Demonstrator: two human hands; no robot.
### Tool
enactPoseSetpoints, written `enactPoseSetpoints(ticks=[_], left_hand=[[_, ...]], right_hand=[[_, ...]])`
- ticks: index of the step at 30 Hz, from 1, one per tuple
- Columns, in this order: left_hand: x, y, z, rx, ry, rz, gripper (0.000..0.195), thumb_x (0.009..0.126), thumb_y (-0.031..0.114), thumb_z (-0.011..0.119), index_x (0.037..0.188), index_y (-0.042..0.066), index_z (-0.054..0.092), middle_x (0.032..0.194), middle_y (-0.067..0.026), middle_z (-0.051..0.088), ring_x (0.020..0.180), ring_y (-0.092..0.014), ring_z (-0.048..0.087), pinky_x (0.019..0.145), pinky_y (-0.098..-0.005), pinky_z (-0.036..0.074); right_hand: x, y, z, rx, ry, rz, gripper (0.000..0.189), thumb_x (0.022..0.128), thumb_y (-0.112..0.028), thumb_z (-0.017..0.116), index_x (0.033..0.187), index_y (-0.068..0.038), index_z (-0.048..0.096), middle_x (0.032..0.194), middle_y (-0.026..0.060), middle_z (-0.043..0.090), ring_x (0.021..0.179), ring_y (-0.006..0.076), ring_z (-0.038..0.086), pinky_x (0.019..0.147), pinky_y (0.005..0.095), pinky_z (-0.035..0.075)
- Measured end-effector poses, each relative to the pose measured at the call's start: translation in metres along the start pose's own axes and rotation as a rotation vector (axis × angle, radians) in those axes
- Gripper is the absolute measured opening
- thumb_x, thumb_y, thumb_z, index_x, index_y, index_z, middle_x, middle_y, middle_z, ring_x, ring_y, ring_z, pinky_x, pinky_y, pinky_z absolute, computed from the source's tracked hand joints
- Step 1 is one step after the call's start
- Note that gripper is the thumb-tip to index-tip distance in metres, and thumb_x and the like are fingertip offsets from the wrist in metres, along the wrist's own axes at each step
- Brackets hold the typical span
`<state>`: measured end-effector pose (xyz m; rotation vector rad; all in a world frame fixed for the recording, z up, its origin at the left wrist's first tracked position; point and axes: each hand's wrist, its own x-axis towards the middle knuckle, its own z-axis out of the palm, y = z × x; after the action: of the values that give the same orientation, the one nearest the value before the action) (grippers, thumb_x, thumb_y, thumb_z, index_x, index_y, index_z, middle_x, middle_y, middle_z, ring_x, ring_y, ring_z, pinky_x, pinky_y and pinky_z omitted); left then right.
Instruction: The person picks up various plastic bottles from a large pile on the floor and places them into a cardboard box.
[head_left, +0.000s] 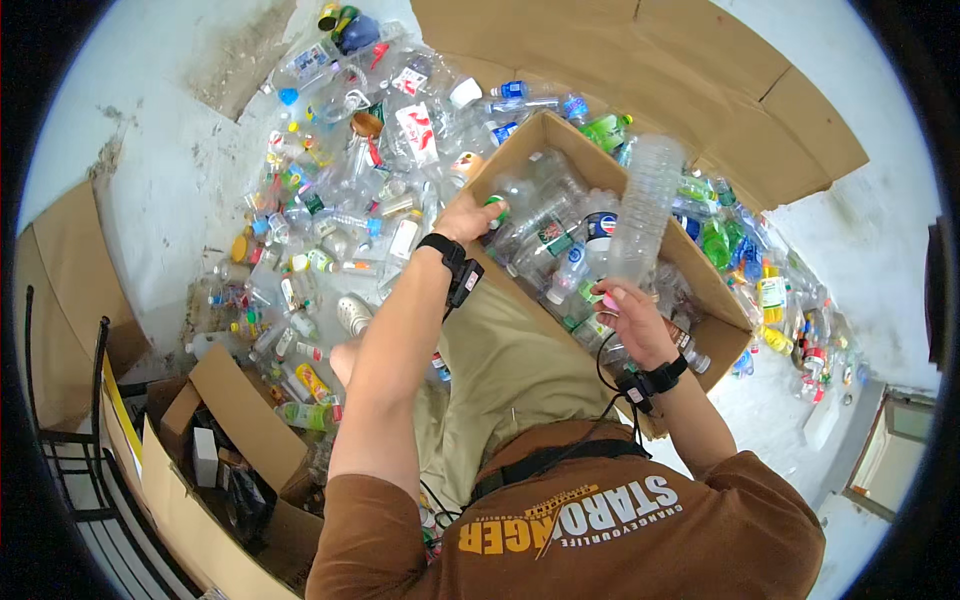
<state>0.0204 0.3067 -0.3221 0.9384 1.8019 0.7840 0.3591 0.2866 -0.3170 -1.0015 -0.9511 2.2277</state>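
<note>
A large clear ribbed plastic bottle (649, 202) stands tilted over the cardboard box (517, 289) before me. My right hand (634, 319) pinches the pink cap (610, 301) at the bottle's neck end, which points towards me. My left hand (469, 217) is at the box's left rim, its fingers closed around a small green and white piece (495, 210), seemingly a bottle cap. Inside the box lie several clear bottles, one with a blue label (601, 226), one with a dark green label (555, 235) and a small one with a white cap (568, 274).
Loose plastic bottles (420, 135) cover the floor left of and behind the box, and more (776, 292) lie to its right. Flattened cardboard (645, 67) leans at the back. An open carton (247, 427) and a black metal rack (82, 465) stand at lower left. Cables hang from my wrist straps.
</note>
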Motion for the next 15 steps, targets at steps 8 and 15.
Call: enactPoseSetpoints(ticks=[8, 15], left_hand=[[-0.099, -0.026, -0.052, -0.088, 0.35, 0.267, 0.05, 0.092, 0.016, 0.058, 0.136, 0.0, 0.041, 0.125, -0.0166, 0.054, 0.11, -0.023, 0.056, 0.094, -0.0335, 0.045], [-0.267, -0.088, -0.101, -0.392, 0.626, 0.043, 0.037, 0.095, 0.011, 0.053, 0.13, -0.002, 0.048, 0.12, -0.013, 0.057, 0.106, -0.019, 0.057, 0.091, -0.0326, 0.046]], right_hand=[[0.036, 0.008, 0.01, -0.278, -0.162, 0.211, 0.03, 0.092, -0.027, 0.061, 0.111, -0.003, 0.062, 0.102, 0.0011, 0.059, 0.091, 0.0104, 0.055, 0.081, 0.0259, 0.046], [0.11, 0.048, 0.022, -0.453, -0.388, 0.41, 0.031, 0.086, -0.033, 0.068, 0.102, -0.007, 0.062, 0.087, -0.0027, 0.055, 0.08, 0.0067, 0.053, 0.072, 0.0232, 0.046]])
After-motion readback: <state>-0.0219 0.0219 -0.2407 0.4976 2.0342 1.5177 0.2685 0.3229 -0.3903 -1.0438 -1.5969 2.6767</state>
